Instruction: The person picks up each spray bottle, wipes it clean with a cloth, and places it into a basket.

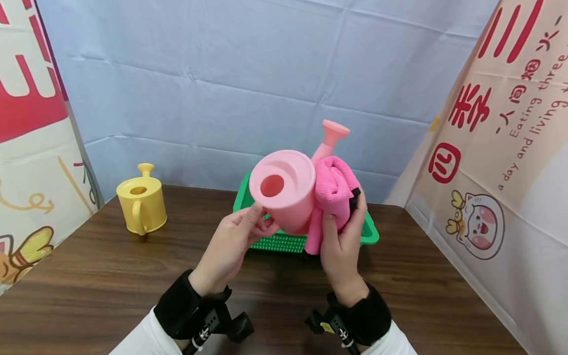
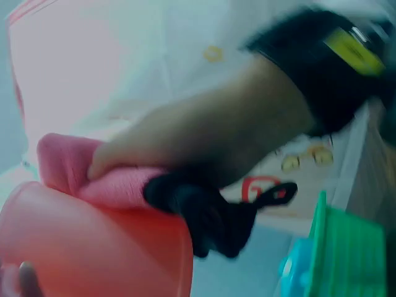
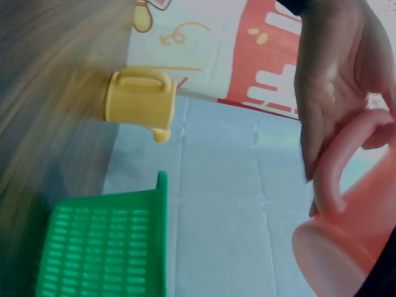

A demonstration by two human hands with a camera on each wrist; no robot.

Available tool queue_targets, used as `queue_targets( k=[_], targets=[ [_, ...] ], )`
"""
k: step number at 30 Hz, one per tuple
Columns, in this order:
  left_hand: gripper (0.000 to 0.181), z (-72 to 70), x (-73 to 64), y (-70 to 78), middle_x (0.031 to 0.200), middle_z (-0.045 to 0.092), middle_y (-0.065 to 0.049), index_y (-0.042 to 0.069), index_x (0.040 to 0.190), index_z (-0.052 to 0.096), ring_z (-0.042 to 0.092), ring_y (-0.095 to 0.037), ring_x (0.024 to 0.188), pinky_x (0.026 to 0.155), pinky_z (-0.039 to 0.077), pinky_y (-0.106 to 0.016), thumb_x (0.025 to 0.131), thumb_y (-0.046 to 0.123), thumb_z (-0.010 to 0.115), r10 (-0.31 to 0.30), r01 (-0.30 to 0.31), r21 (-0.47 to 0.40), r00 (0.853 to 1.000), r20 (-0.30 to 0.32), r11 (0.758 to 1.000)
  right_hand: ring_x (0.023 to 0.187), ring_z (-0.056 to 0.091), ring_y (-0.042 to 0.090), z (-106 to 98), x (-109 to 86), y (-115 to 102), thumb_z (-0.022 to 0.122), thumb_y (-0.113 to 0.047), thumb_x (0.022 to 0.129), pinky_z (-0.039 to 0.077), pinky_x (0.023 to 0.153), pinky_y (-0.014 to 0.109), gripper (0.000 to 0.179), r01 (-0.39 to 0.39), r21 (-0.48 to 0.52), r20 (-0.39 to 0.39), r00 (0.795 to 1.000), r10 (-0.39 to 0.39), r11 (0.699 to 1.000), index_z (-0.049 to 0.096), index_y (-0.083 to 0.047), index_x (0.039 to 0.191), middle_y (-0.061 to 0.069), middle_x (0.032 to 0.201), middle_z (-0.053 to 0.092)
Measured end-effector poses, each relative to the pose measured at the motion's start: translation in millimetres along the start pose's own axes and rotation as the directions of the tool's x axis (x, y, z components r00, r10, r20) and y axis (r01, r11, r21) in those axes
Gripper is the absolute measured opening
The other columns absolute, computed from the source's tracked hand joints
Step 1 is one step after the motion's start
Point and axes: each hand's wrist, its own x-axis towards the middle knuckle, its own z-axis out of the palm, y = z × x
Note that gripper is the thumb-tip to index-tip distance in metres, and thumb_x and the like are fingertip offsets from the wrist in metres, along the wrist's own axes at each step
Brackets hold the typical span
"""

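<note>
Above a green basket [image 1: 284, 242], my left hand [image 1: 230, 234] grips the handle of a pink watering can [image 1: 290, 207], whose top hole faces me. The right wrist view shows the left hand [image 3: 340, 80] at that handle. My right hand [image 1: 343, 241] holds a folded, fuzzy pink cloth bundle [image 1: 333, 182] against the can's right side. Black parts with a small loop [image 2: 278, 195] hang from the bundle in the left wrist view. The can's spout [image 1: 330, 135] rises behind the bundle.
A yellow watering can [image 1: 142, 204] stands on the wooden table [image 1: 88, 276] at the left. Something blue [image 2: 298, 269] shows at the green basket's edge; its kind is unclear. A pale blue cloth [image 1: 199, 88] hangs behind, with printed cloths at both sides.
</note>
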Motion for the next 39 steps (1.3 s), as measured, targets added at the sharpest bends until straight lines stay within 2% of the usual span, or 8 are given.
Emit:
queue_targets(
  k=[3,7,14,21,26,30,35,39],
  targets=[
    [0.042,3.8,-2.5,1.0,0.088,0.066,-0.023,-0.009,0.081,0.052,0.061,-0.030,0.104,0.093,0.045,-0.037,0.098,0.030,0.049,0.034,-0.035,0.036,0.999,0.031,0.999,0.123,0.034,0.034,-2,1.8,-1,0.045,-0.002,0.092,0.041,0.096,0.034,0.056,0.061,0.012,-0.063,0.996,-0.060,0.998,0.019,-0.003,0.142,0.016,0.137,0.034],
    [0.035,4.6,-3.2,0.5,0.093,0.065,-0.015,-0.003,0.086,0.051,0.063,-0.028,0.101,0.089,0.048,-0.038,0.099,0.029,0.046,-0.006,0.005,-0.119,1.000,-0.011,0.993,0.122,0.034,0.033,-4,3.3,-3,0.047,-0.011,0.095,0.038,0.098,0.035,0.054,0.074,0.031,-0.119,0.990,-0.070,0.997,0.020,-0.001,0.141,0.016,0.136,0.034],
    [0.028,7.1,-3.2,-0.9,0.108,0.064,-0.009,0.007,0.095,0.049,0.066,-0.015,0.092,0.084,0.050,-0.026,0.100,0.034,0.042,-0.153,0.131,-0.368,0.988,-0.032,0.921,0.120,0.037,0.035,8,-3.5,0,0.052,-0.031,0.095,0.043,0.094,0.035,0.072,0.162,-0.094,0.070,0.985,-0.156,0.982,0.011,0.003,0.142,0.020,0.135,0.035],
    [0.030,11.1,-5.9,-2.8,0.085,0.062,-0.002,0.006,0.086,0.046,0.065,-0.010,0.082,0.065,0.047,-0.019,0.100,0.032,0.043,-0.175,0.165,-0.300,0.984,-0.006,0.940,0.119,0.037,0.035,8,0.5,-1,0.056,-0.042,0.089,0.041,0.094,0.036,0.086,0.241,-0.124,-0.039,0.968,-0.248,0.962,0.009,0.008,0.139,0.021,0.135,0.036],
    [0.033,11.6,-7.9,-3.1,0.086,0.065,-0.004,0.007,0.079,0.049,0.066,-0.013,0.083,0.060,0.045,-0.020,0.099,0.033,0.045,-0.183,0.185,-0.208,0.983,0.029,0.961,0.095,0.053,0.024,-4,6.1,3,0.049,-0.029,0.094,0.044,0.084,0.032,0.061,0.145,0.074,-0.143,0.981,-0.134,0.987,0.021,0.003,0.138,0.016,0.117,0.048],
    [0.030,12.9,-8.3,-3.9,0.091,0.062,-0.005,0.006,0.084,0.050,0.067,-0.016,0.084,0.062,0.046,-0.020,0.099,0.032,0.046,-0.196,0.199,-0.219,0.980,0.034,0.955,0.084,0.056,0.022,-7,4.8,4,0.045,-0.026,0.097,0.046,0.079,0.031,0.051,0.095,0.128,-0.119,0.990,-0.079,0.987,0.025,-0.002,0.137,0.015,0.107,0.051],
    [0.029,13.4,-7.9,-4.4,0.097,0.060,-0.005,0.006,0.086,0.048,0.066,-0.013,0.078,0.064,0.046,-0.020,0.098,0.032,0.047,-0.189,0.168,-0.303,0.981,-0.040,0.938,0.110,0.047,0.032,2,4.1,0,0.050,-0.041,0.093,0.044,0.089,0.035,0.076,0.165,-0.036,-0.014,0.986,-0.166,0.986,0.012,0.003,0.143,0.018,0.129,0.041],
    [0.030,13.9,-5.9,-3.9,0.092,0.064,-0.004,0.007,0.085,0.046,0.066,-0.011,0.078,0.064,0.046,-0.019,0.098,0.034,0.048,-0.186,0.140,-0.375,0.979,-0.089,0.917,0.125,0.030,0.037,10,-0.6,-4,0.048,-0.044,0.094,0.038,0.098,0.038,0.081,0.274,-0.215,0.095,0.961,-0.259,0.938,0.005,0.002,0.145,0.018,0.144,0.025]
  ],
)
